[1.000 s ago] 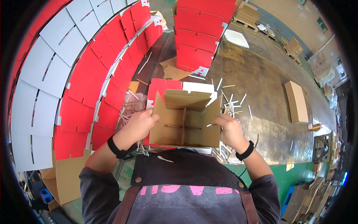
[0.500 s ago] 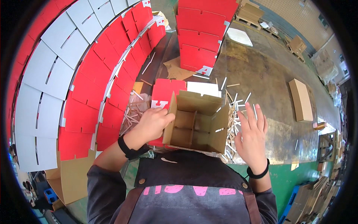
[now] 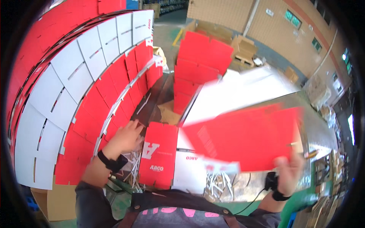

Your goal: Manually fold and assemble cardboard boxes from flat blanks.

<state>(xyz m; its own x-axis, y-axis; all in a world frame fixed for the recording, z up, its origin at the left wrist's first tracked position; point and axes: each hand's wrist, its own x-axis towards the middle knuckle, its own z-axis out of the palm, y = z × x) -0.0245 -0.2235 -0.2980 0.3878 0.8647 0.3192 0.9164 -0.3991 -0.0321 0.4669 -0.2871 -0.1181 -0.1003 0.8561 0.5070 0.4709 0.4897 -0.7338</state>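
In the head view, a large red and white carton (image 3: pixel 243 138), blurred by motion, hangs tilted in the air at the right. My right hand (image 3: pixel 289 173) is at its lower right edge and seems to grip it; the fingertips are smeared. My left hand (image 3: pixel 127 137) is open and holds nothing, fingers apart, just left of a flat red carton panel (image 3: pixel 157 167) with a white letter. That panel lies on the work surface beside a white panel (image 3: pixel 189 173). Thin white strips (image 3: pixel 221 186) are scattered under the raised carton's near edge.
Stacked red and white flat cartons (image 3: pixel 95 100) rise along the left. Another red stack (image 3: pixel 194 62) stands ahead. An open brown box (image 3: pixel 61 201) is at the lower left. Farther back are brown cartons (image 3: pixel 243 47) on a pallet, before a brick wall.
The open brown-lined box no longer stands before me. A red and white carton is now swung up at the right. My left hand has moved left, off the box; my view has tilted up.
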